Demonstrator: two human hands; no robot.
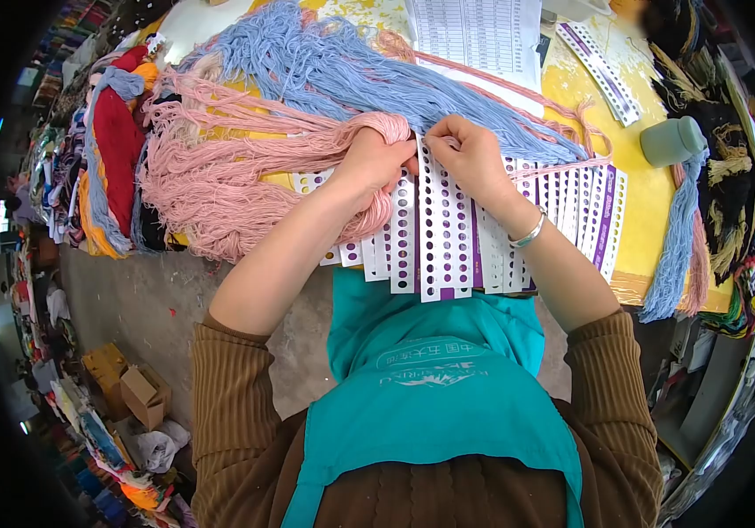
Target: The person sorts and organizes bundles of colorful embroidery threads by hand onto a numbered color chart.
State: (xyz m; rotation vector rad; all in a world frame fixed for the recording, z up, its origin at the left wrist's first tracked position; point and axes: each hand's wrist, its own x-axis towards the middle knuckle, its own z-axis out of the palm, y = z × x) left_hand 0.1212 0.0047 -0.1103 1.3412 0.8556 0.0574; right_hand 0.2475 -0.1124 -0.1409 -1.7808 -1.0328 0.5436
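My left hand (375, 165) is closed around a thick skein of pink thread (245, 172), which loops over the back of the hand and spreads to the left. Close beside it, my right hand (470, 160) pinches near the top of a white thread card (432, 238) with rows of punched holes and a purple stripe. My fingertips partly hide the card's upper end. Beneath it, more punched cards (584, 211) lie fanned along the table's front edge. A long bundle of light blue thread (307, 66) stretches behind both hands.
Printed sheets (478, 40) lie at the back. A grey-green bottle (672, 143) stands on the yellow table (637, 202) at right, near hanging blue thread (670, 255). Coloured skeins (117, 141) hang at left, and cardboard boxes (144, 396) sit on the floor.
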